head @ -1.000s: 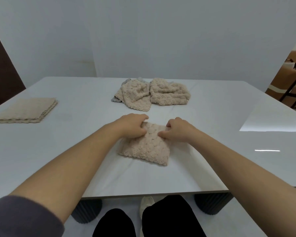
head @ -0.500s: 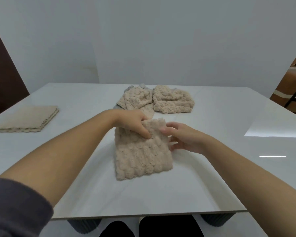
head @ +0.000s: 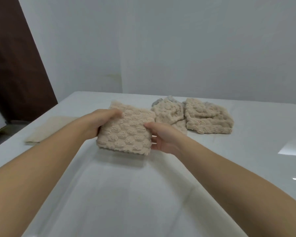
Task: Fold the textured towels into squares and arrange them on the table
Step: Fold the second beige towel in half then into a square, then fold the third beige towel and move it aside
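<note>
A beige bubble-textured towel (head: 126,132), folded into a thick square, is held just above the white table (head: 126,194). My left hand (head: 99,122) grips its left edge, thumb on top. On the right edge, my right hand (head: 162,137) has its thumb over the top and its fingers underneath. Behind it lies a heap of unfolded beige textured towels (head: 200,117) with a bit of grey cloth (head: 158,101) showing at its back.
A flat stack of folded plain beige cloths (head: 50,129) lies at the table's left edge, partly hidden by my left forearm. A dark brown door panel (head: 12,65) stands at the left. A pale wall runs behind the table.
The folded towel has been lifted off the table and carried up and to the left, now held by both hands. My view has swung to the left.
</note>
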{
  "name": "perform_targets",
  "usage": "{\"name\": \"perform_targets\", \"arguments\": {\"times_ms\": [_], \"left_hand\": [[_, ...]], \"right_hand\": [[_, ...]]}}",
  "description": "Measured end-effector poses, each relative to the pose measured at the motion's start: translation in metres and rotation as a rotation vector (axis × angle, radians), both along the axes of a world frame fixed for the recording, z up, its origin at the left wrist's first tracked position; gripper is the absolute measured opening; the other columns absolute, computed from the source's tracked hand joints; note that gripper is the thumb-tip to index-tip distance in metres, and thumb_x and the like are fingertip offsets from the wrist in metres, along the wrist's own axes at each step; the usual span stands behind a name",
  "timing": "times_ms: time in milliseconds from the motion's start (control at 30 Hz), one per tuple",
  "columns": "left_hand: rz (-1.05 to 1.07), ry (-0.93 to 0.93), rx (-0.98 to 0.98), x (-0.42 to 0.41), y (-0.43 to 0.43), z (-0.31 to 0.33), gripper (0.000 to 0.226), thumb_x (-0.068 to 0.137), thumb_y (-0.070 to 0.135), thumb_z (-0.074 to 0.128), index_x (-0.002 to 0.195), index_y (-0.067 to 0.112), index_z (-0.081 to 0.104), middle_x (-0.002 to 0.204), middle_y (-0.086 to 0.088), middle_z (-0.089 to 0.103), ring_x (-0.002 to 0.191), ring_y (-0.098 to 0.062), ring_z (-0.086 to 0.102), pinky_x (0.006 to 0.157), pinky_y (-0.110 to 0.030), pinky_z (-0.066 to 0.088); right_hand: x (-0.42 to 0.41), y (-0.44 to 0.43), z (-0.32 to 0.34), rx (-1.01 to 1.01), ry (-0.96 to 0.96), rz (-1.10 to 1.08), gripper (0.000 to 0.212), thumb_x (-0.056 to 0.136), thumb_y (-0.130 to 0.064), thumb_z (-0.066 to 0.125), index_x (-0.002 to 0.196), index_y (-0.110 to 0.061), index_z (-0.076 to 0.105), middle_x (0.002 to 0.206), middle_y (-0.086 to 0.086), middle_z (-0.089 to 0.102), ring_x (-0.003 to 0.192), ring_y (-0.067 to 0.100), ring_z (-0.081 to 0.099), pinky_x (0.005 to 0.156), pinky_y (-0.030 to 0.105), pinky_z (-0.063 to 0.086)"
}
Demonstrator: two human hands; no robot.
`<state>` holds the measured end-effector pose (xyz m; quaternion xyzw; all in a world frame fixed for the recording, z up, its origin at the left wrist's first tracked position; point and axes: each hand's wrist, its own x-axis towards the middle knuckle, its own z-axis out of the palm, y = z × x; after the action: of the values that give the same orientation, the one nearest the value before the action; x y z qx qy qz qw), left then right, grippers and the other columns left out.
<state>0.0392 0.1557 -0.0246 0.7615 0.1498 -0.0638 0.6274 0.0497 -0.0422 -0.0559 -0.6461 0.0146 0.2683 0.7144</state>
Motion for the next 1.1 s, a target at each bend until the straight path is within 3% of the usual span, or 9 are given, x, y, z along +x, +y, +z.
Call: {"name": "perform_targets", "arguments": {"times_ms": [233,300,433,533,667,767,833,933,1100], "left_hand": [[0.202,0.035,0.168,0.112,0.056,-0.011,0.007,0.091,0.014,0.049,0.088,0.008,0.053,0.085,-0.012,0.057,0.074,-0.025,0.057,0.076,-0.036,0.051],[0.236,-0.029,0.273,0.15,0.067,-0.018,0.009,0.091,0.014,0.052,0.099,0.011,0.055,0.085,-0.013,0.056,0.07,-0.025,0.052,0.066,-0.031,0.042],[0.288,-0.16,0.373,0.215,0.079,-0.035,0.052,0.091,0.021,0.061,0.139,0.013,0.041,0.119,-0.014,0.058,0.087,-0.025,0.055,0.069,-0.029,0.041],[0.328,-0.247,0.394,0.252,0.081,-0.046,0.054,0.091,0.022,0.06,0.14,0.016,0.037,0.125,-0.012,0.055,0.082,-0.019,0.053,0.062,-0.027,0.04],[0.358,-0.255,0.716,0.274,0.082,-0.062,0.055,0.095,0.025,0.051,0.144,0.013,0.028,0.139,-0.013,0.046,0.112,-0.029,0.051,0.087,-0.035,0.041],[0.092,-0.371,1.077,0.272,0.09,-0.075,0.054,0.099,0.029,0.037,0.147,0.011,0.023,0.154,-0.009,0.026,0.138,-0.026,0.03,0.108,-0.042,0.03],[-0.244,-0.373,1.184,0.266,0.095,-0.079,0.056,0.102,0.033,0.026,0.152,0.012,0.014,0.161,-0.003,0.007,0.147,-0.016,0.011,0.118,-0.039,0.014],[-0.535,-0.234,1.254,0.259,0.103,-0.086,0.061,0.103,0.042,0.017,0.154,0.014,-0.002,0.161,0.002,-0.012,0.146,-0.008,-0.011,0.12,-0.036,-0.001],[-0.539,-0.259,1.273,0.273,0.107,-0.093,0.06,0.103,0.041,0.015,0.153,0.016,-0.004,0.161,0.004,-0.012,0.146,-0.006,-0.011,0.121,-0.034,0.001]], "right_hand": [[0.113,0.064,0.011,-0.179,-0.09,-0.089,0.015,0.092,-0.009,0.052,0.077,-0.01,0.049,0.063,0.005,0.045,0.045,0.017,0.043,0.042,0.021,0.038],[0.147,0.078,0.01,-0.208,-0.124,-0.107,0.008,0.089,-0.001,0.05,0.082,-0.005,0.051,0.062,0.009,0.047,0.045,0.019,0.044,0.044,0.023,0.041],[0.21,0.098,0.002,-0.269,-0.152,-0.179,0.009,0.087,0.007,0.05,0.084,-0.002,0.052,0.064,0.014,0.051,0.049,0.023,0.05,0.045,0.029,0.046],[0.251,0.108,-0.011,-0.351,-0.236,-0.26,0.017,0.084,0.004,0.054,0.099,-0.002,0.058,0.077,0.018,0.06,0.067,0.029,0.061,0.065,0.038,0.058],[0.27,0.115,-0.022,-0.61,-0.429,-0.198,0.031,0.089,-0.009,0.052,0.118,0.001,0.055,0.088,0.01,0.057,0.084,0.028,0.058,0.079,0.038,0.054],[0.26,0.117,-0.03,-1.162,-0.832,0.008,0.043,0.095,-0.024,0.041,0.134,-0.006,0.039,0.137,0.011,0.044,0.127,0.03,0.041,0.097,0.042,0.037],[0.258,0.119,-0.039,-1.277,-0.945,0.261,0.059,0.1,-0.032,0.029,0.151,-0.007,0.014,0.16,0.006,0.013,0.147,0.025,0.01,0.115,0.05,0.016],[0.261,0.126,-0.054,-1.355,-0.91,0.455,0.062,0.103,-0.038,0.016,0.154,-0.009,-0.004,0.162,0.003,-0.009,0.149,0.02,-0.011,0.117,0.055,-0.002],[0.27,0.135,-0.063,-1.411,-0.872,0.424,0.062,0.102,-0.037,0.013,0.153,-0.008,-0.007,0.162,0.004,-0.011,0.149,0.019,-0.011,0.117,0.055,-0.004]]}}
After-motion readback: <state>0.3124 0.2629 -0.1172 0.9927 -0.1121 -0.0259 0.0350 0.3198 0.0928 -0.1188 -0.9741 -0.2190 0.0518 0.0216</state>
